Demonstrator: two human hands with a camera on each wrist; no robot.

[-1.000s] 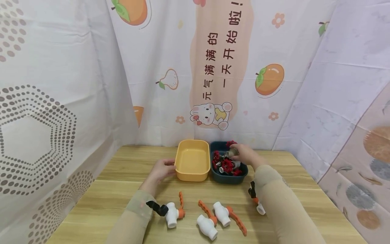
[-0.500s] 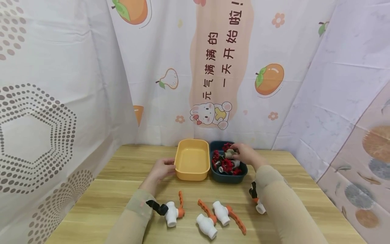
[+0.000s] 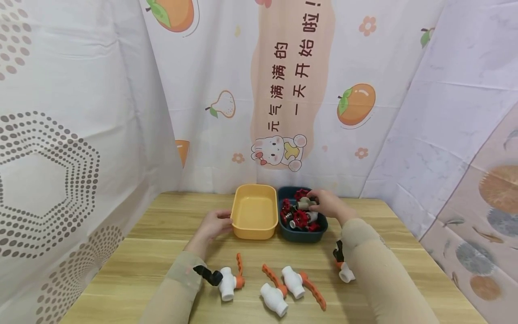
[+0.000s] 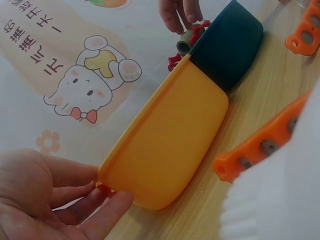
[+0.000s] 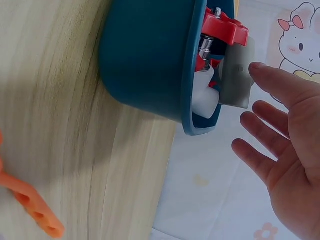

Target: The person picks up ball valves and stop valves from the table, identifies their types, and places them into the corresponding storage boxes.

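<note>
Yellow bin (image 4: 165,135) | left fingers (image 4: 75,172) extended, touching | right fingers (image 5: 285,85) spread at grey valve (image 5: 236,75)

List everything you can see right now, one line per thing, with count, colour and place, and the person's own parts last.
Yellow bin: 1, yellow, far side of the table
Blue bin: 1, dark blue, right of the yellow one
Grey valve: 1, grey, in the blue bin
Red-handled valves: several, exact count unclear, red handles, in the blue bin
White valves: 4, white with orange handles, near side of the table
Table: 1, tan wood grain, beneath everything
Printed curtain: count unclear, mostly white, around the table
Sleeves: 2, beige, forearms
Wrist cameras: 2, black, at the wrists
Left hand: 1, bare, touching the yellow bin
Right hand: 1, bare, at the grey valve
</note>
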